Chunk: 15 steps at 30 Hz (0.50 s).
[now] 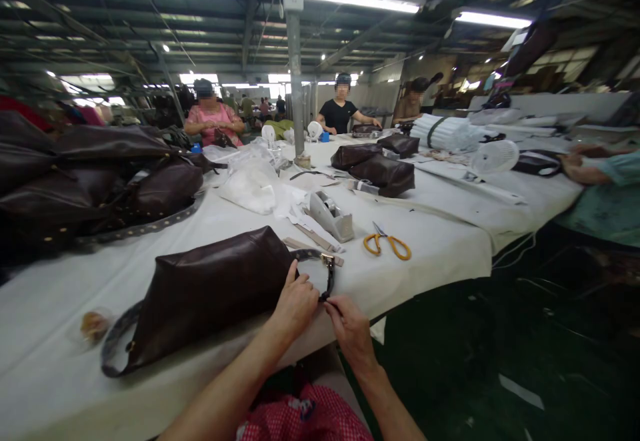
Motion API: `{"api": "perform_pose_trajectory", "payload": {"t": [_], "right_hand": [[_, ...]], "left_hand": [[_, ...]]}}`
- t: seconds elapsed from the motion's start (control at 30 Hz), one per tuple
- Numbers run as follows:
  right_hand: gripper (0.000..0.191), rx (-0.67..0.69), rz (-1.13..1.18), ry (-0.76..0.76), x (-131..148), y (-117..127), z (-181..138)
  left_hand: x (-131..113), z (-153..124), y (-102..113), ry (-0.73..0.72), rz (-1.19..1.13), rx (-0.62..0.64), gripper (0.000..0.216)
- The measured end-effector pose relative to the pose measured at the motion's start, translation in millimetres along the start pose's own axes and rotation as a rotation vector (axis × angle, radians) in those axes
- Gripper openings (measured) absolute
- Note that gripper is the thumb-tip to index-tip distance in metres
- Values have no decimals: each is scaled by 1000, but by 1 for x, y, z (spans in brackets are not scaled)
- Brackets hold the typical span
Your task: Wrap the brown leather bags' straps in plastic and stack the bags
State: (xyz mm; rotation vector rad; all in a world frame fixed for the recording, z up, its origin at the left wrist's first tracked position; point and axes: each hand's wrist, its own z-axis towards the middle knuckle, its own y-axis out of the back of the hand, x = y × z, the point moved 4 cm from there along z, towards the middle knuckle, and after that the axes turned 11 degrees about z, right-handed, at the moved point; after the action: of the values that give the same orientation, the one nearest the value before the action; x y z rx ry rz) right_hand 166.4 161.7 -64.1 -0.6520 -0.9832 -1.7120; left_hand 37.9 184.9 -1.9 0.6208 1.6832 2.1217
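Note:
A dark brown leather bag (210, 287) lies on its side on the white table (440, 247) in front of me. A studded strap (327, 274) with a metal buckle loops off its right end. My left hand (296, 302) rests on the bag's right end, fingers curled and pinching the strap, index finger raised. My right hand (350, 324) sits just to the right, fingers closed on the strap's lower end. Another stretch of strap (114, 341) curves round the bag's left end.
Orange-handled scissors (387, 244) and a grey tape dispenser (330, 215) lie beyond the bag. More brown bags (100, 181) are piled at left, others (383, 171) mid-table. A small fan (495, 157) stands at right. Other people work along the table; the table edge drops to dark floor at right.

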Motion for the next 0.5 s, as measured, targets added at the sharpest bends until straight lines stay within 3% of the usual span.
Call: {"api": "perform_pose_trajectory", "payload": {"t": [0.17, 0.37, 0.5], "right_hand": [[17, 106, 78, -5, 15, -10, -15], [15, 158, 289, -178, 22, -15, -35], [16, 148, 366, -277, 25, -12, -35]], "left_hand": [[9, 0, 9, -68, -222, -5, 29], [22, -6, 23, -146, -68, 77, 21], [31, -10, 35, -200, -55, 169, 34]]}}
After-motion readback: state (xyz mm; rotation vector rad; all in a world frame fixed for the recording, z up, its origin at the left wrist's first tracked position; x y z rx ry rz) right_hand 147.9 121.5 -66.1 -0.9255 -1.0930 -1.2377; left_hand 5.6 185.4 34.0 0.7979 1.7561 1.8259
